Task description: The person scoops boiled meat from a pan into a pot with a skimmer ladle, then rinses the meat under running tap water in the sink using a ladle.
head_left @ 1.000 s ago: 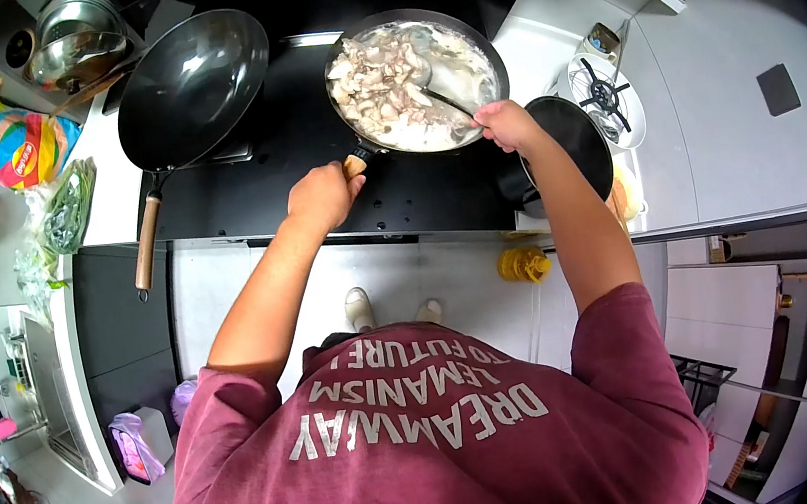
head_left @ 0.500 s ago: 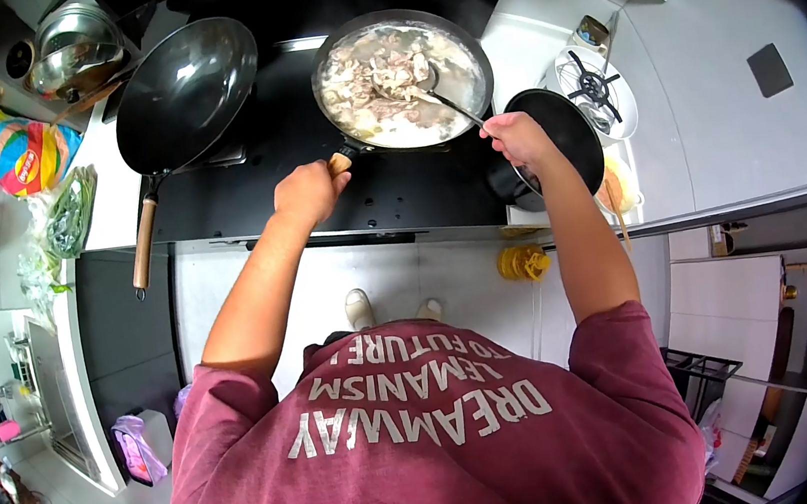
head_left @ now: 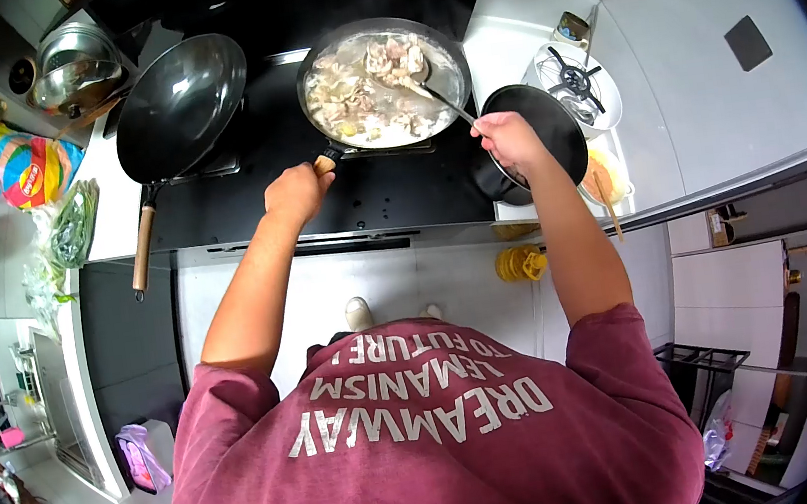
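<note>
- Grip state: the left grip (head_left: pixel 296 194) is clamped on the pan handle (head_left: pixel 324 164); the right grip (head_left: pixel 511 141) is clamped on the shaft of the ladle (head_left: pixel 451 108).
- Location: the pan (head_left: pixel 376 25) sits ahead of and between both grips, holding meat pieces (head_left: pixel 340 104) in cloudy liquid. One clump rests at the ladle head, ahead and left of the right grip.
- Spill risk: a quick or high stroke by the right grip could send liquid or meat over the pan rim.
- Shift risk: ladle pressure against the wall could turn the pan if the left grip slackens.
- Contact risk: the dark vessel (head_left: pixel 555 128) lies just right of the right grip; a wide rightward swing could knock it.
- Change from one second ago: meat heaped on the pan's left-grip side is now spread lower, with a separate clump at the ladle head. Both holds are unchanged.
</note>
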{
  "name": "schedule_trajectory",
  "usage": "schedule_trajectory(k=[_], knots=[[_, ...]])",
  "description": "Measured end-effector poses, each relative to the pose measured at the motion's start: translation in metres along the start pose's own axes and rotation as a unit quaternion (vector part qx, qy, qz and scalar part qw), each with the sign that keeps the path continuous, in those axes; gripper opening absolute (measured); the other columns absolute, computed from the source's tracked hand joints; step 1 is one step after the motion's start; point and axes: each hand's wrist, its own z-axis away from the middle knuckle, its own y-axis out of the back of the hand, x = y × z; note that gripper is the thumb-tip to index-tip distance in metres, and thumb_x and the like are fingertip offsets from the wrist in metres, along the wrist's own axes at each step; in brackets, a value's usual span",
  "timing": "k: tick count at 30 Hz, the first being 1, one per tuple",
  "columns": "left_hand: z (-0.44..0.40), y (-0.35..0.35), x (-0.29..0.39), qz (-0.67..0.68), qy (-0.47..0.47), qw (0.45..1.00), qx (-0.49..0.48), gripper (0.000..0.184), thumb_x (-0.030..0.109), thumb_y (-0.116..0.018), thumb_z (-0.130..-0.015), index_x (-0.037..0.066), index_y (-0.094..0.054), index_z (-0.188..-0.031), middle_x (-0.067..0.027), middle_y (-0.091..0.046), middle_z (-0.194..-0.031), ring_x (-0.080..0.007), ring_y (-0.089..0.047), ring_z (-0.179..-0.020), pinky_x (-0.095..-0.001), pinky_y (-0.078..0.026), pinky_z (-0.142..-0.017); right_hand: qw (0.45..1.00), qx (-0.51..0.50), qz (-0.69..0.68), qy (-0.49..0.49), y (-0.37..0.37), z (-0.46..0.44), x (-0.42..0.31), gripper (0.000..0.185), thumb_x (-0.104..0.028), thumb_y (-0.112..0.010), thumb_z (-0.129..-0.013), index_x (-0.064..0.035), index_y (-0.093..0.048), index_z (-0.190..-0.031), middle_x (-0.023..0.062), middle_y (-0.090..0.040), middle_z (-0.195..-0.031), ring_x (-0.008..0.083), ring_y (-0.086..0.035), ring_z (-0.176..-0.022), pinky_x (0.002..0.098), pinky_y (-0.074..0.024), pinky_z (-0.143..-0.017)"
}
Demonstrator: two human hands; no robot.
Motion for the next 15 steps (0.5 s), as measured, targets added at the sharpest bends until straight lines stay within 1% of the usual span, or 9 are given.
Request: schedule_trajectory(k=[3,5,8,11,12,14,15], knots=[[0.001,0.000,0.001,0.005,0.001,1.000,0.006,0.045,0.047,-0.054,-0.090,0.005,-0.064,-0.100,-0.0164,-0.067,-0.095,-0.0337,-0.064,-0.090,-0.0438,-0.051,-0.076,1.000,0.003,-0.003,0.026,0.008,0.003,-0.015,0.021,-0.023,-0.052,-0.094,-0.0056,-0.062,-0.088,-0.0015,-0.048,-0.061,0.0061,-0.035,-0.042,0.0242,-0.0263,-0.037],[0.002,-0.001,0.000,0.012,0.003,1.000,0.011,0.045,0.048,-0.055,-0.089,0.004,-0.064,-0.099,-0.0166,-0.067,-0.096,-0.0338,-0.064,-0.091,-0.0439,-0.051,-0.076,0.999,0.023,0.011,0.023,0.006,0.005,-0.014,0.021,-0.023,-0.052,-0.094,-0.0056,-0.062,-0.088,-0.0009,-0.049,-0.061,0.0064,-0.035,-0.041,0.0244,-0.0264,-0.037],[0.004,0.000,0.001,0.012,0.009,1.000,0.009,0.048,0.049,-0.054,-0.089,0.005,-0.062,-0.107,-0.0166,-0.067,-0.096,-0.0336,-0.064,-0.090,-0.0439,-0.051,-0.076,0.999,0.037,0.025,0.014,-0.001,0.007,-0.004,0.021,-0.022,-0.053,-0.094,-0.0054,-0.064,-0.087,0.0000,-0.050,-0.061,0.0072,-0.036,-0.041,0.0248,-0.0268,-0.037],[0.010,0.010,0.010,-0.008,0.040,0.999,0.023,0.049,0.047,-0.057,-0.088,0.006,-0.059,-0.115,-0.0156,-0.066,-0.100,-0.0328,-0.064,-0.092,-0.0430,-0.051,-0.077,0.998,0.051,0.030,0.018,-0.004,0.005,0.001,0.020,-0.020,-0.055,-0.092,-0.0048,-0.065,-0.084,0.0013,-0.053,-0.062,0.0086,-0.038,-0.042,0.0262,-0.0284,-0.038],[0.010,0.007,0.009,0.005,0.008,0.995,0.098,0.048,0.045,-0.058,-0.088,0.006,-0.058,-0.117,-0.0147,-0.066,-0.102,-0.0321,-0.064,-0.093,-0.0422,-0.051,-0.077,0.998,0.048,0.020,0.018,-0.001,0.007,0.000,0.020,-0.020,-0.055,-0.092,-0.0047,-0.065,-0.084,0.0014,-0.054,-0.062,0.0087,-0.039,-0.042,0.0263,-0.0288,-0.039],[0.009,-0.003,0.006,0.032,-0.057,0.968,0.243,0.046,0.039,-0.061,-0.087,0.007,-0.056,-0.120,-0.0128,-0.065,-0.105,-0.0308,-0.064,-0.094,-0.0406,-0.052,-0.077,0.998,0.049,0.016,0.027,0.001,0.010,0.000,0.021,-0.020,-0.055,-0.092,-0.0045,-0.066,-0.084,0.0015,-0.055,-0.063,0.0087,-0.040,-0.044,0.0263,-0.0301,-0.040],[0.011,-0.001,0.010,0.063,-0.075,0.962,0.255,0.044,0.036,-0.062,-0.086,0.007,-0.057,-0.118,-0.0120,-0.065,-0.105,-0.0298,-0.064,-0.093,-0.0397,-0.052,-0.077,0.998,0.052,0.023,0.037,0.000,0.012,0.000,0.021,-0.020,-0.055,-0.092,-0.0045,-0.066,-0.084,0.0015,-0.055,-0.063,0.0087,-0.042,-0.045,0.0262,-0.0310,-0.041]])
